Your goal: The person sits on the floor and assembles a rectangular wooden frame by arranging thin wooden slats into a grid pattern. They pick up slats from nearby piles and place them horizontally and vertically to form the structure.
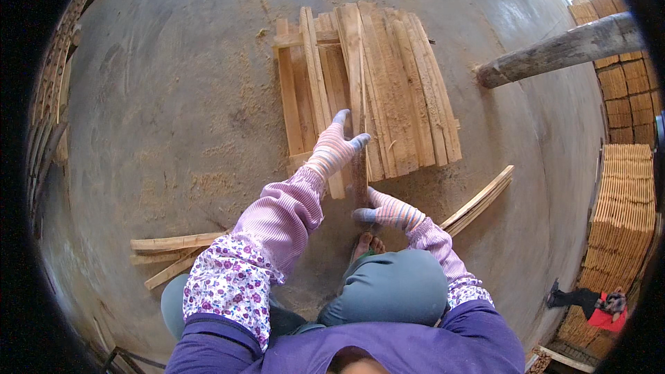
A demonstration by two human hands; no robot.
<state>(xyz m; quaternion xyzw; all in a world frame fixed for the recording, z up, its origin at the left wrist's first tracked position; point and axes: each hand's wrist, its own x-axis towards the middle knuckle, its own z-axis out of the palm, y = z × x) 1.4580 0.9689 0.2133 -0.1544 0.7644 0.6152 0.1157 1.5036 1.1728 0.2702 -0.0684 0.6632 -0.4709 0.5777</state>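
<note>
A long, narrow wooden plank runs from the far side of the plank stack toward my body, its near part raised and showing a dark, rough edge. My left hand, in a striped knit glove with bluish fingertips, holds it partway along, the thumb lying across it and the forefinger on its left side. At the near end, my right hand in a matching glove grips the same plank between thumb and fingers. Under and beyond it, several sawn planks lie side by side on crosspieces, dusted with sawdust.
Loose wood strips lie on the concrete floor at left, with more narrow strips at right. A round post stands at far right. Stacked wood pieces line the right side, near a person in red.
</note>
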